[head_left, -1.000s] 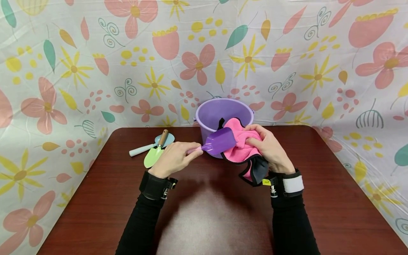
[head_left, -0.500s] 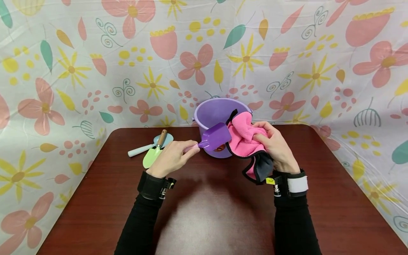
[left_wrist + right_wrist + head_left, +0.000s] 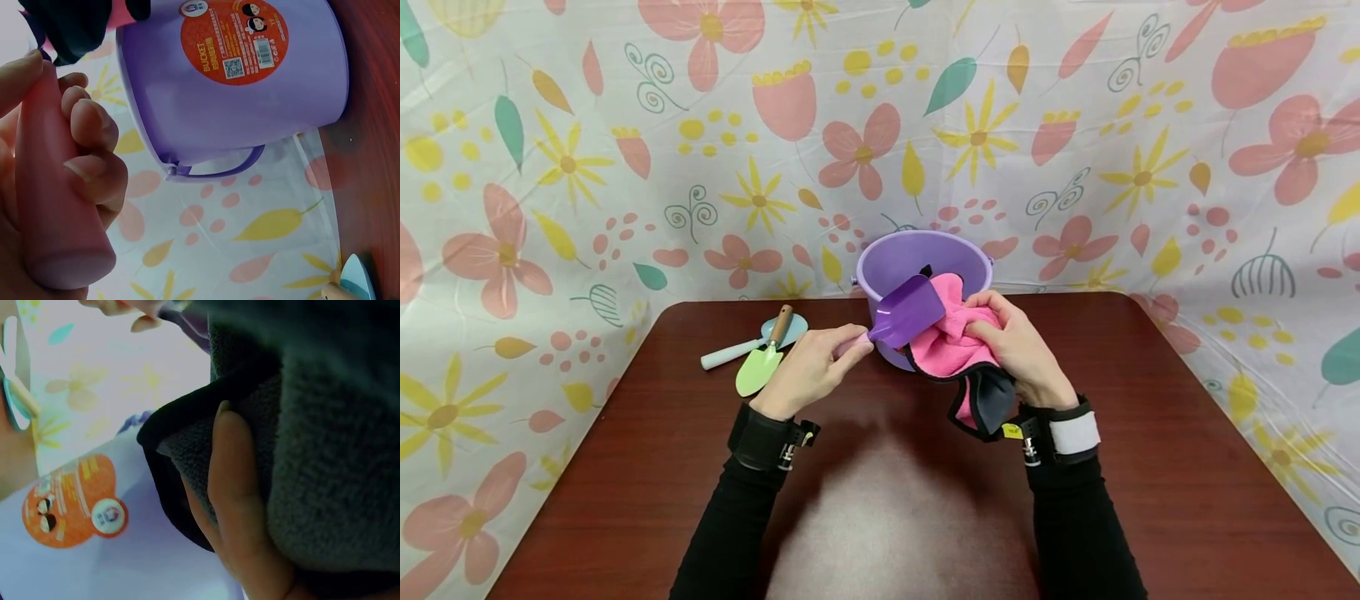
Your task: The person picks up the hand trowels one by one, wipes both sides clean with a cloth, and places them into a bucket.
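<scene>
a flower-printed cloth backdrop [image 3: 550, 167] hangs behind a dark red-brown desk [image 3: 1150, 467] that fills the lower half of the head view. near the centre of the frame the left hand [image 3: 808, 371] has its fingers [image 3: 94, 125] curled tight round the pale pink handle of a purple toy shovel [image 3: 907, 311]. the shovel's long axis runs from that hand up and to the right, so the blade sits just right of the left hand and right against the pink cloth [image 3: 955, 337].

the right hand [image 3: 1018, 350] comes in from the right of the frame, its fingers [image 3: 231, 462] bunched into the cloth, which it presses to the far side of the blade. a grey, black-edged flap of the cloth hangs below the palm. both hands meet at the blade; the right is the nearer to it, the left stays back on the handle.

a purple bucket [image 3: 895, 258] with an orange label stands just behind them, its front partly covered by shovel and cloth. at centre left lie a green trowel [image 3: 760, 367] with a wooden handle and a pale blue spoon-like tool [image 3: 737, 348], crossing each other.

the blade's underside and how far the cloth wraps it are hidden. the right wrist view is mostly dark fleece, and the bucket's inside cannot be made out.
</scene>
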